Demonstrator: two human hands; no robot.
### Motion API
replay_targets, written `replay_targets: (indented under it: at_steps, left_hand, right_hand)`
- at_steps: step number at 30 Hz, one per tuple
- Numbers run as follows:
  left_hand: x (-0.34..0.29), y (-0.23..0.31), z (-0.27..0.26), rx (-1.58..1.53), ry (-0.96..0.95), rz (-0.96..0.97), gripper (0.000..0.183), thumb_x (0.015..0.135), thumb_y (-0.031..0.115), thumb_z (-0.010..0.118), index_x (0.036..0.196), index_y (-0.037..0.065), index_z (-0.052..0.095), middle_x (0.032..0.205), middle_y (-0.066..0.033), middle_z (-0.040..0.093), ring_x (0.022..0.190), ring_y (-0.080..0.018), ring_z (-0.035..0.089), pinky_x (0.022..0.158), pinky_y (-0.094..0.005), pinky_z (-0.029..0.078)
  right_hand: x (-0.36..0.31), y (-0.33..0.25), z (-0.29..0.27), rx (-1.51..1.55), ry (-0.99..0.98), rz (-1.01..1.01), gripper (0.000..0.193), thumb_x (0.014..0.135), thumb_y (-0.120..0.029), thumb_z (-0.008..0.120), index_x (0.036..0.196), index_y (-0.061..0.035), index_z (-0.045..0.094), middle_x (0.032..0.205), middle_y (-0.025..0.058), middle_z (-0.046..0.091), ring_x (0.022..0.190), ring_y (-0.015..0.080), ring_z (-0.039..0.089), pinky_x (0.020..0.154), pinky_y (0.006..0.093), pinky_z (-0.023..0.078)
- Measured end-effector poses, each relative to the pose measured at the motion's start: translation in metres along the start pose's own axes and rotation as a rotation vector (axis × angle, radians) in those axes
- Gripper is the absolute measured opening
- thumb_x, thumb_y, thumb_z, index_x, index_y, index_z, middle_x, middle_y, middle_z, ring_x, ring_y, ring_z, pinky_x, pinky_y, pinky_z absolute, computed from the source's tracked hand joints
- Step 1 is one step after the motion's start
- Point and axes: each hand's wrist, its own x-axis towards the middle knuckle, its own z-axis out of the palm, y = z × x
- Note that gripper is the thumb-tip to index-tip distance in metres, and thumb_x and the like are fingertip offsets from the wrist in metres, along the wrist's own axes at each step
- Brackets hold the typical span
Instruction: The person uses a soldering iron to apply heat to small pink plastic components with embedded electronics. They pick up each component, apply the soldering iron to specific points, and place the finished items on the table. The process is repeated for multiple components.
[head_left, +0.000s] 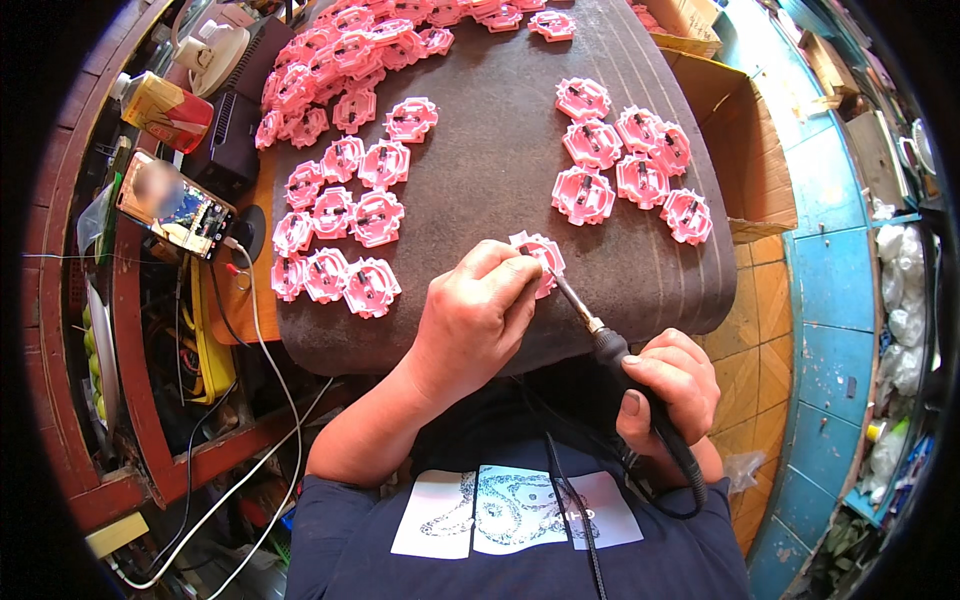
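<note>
In front of me a pink plastic part (546, 252) with a dark piece in its middle lies on the dark mat, near its front edge. My left hand (475, 305) is closed in a pinch at the left side of this part; the fingers hide what they grip. My right hand (672, 388) is wrapped round the black handle of a soldering iron (611, 346). The iron's metal tip reaches up and left to the pink part. Right of it stand several like parts (584, 195) in a loose group. To the left, more of them (372, 287) form rows.
A large heap of pink parts (350, 50) fills the mat's far left. A phone (178, 207) with its screen lit, a drink bottle (165, 112) and cables (258, 340) are at the left. Cardboard boxes (745, 150) stand right of the table.
</note>
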Motion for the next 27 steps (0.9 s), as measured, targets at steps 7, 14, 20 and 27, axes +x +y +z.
replay_targets:
  at_steps: [7, 14, 20, 27]
  left_hand:
    - [-0.0002, -0.0009, 0.0008, 0.004, 0.000, 0.002, 0.018, 0.087, -0.003, 0.076, 0.104, 0.003, 0.073, 0.101, -0.0148, 0.071, 0.088, -0.0341, 0.074, 0.076, -0.0395, 0.059]
    - [-0.0002, -0.0004, 0.0012, 0.011, 0.006, 0.000, 0.018, 0.088, -0.002, 0.076, 0.104, 0.003, 0.073, 0.100, -0.0148, 0.071, 0.088, -0.0338, 0.074, 0.075, -0.0393, 0.059]
    - [0.0002, 0.0002, 0.0013, 0.013, 0.004, -0.001, 0.018, 0.088, -0.002, 0.077, 0.104, 0.003, 0.073, 0.101, -0.0147, 0.071, 0.087, -0.0336, 0.074, 0.075, -0.0392, 0.059]
    - [0.0000, -0.0001, 0.0014, 0.009, 0.009, 0.001, 0.018, 0.087, -0.003, 0.077, 0.104, 0.003, 0.073, 0.101, -0.0146, 0.070, 0.087, -0.0333, 0.074, 0.075, -0.0391, 0.059]
  right_hand:
    - [-0.0023, 0.0011, -0.0025, 0.021, 0.013, 0.008, 0.026, 0.092, -0.012, 0.076, 0.111, 0.0031, 0.066, 0.079, 0.0118, 0.067, 0.060, 0.0264, 0.060, 0.057, 0.0374, 0.051]
    - [-0.0004, 0.0012, -0.0010, 0.026, 0.008, -0.001, 0.027, 0.092, -0.012, 0.076, 0.111, 0.0031, 0.066, 0.079, 0.0118, 0.067, 0.060, 0.0261, 0.060, 0.056, 0.0371, 0.051]
    - [-0.0015, 0.0017, -0.0014, 0.023, 0.004, 0.000, 0.027, 0.092, -0.012, 0.077, 0.112, 0.0030, 0.066, 0.079, 0.0116, 0.067, 0.060, 0.0261, 0.060, 0.056, 0.0370, 0.051]
    - [-0.0015, 0.0027, -0.0010, 0.019, 0.010, 0.002, 0.026, 0.092, -0.011, 0.076, 0.111, 0.0029, 0.066, 0.079, 0.0116, 0.067, 0.060, 0.0260, 0.060, 0.056, 0.0370, 0.051]
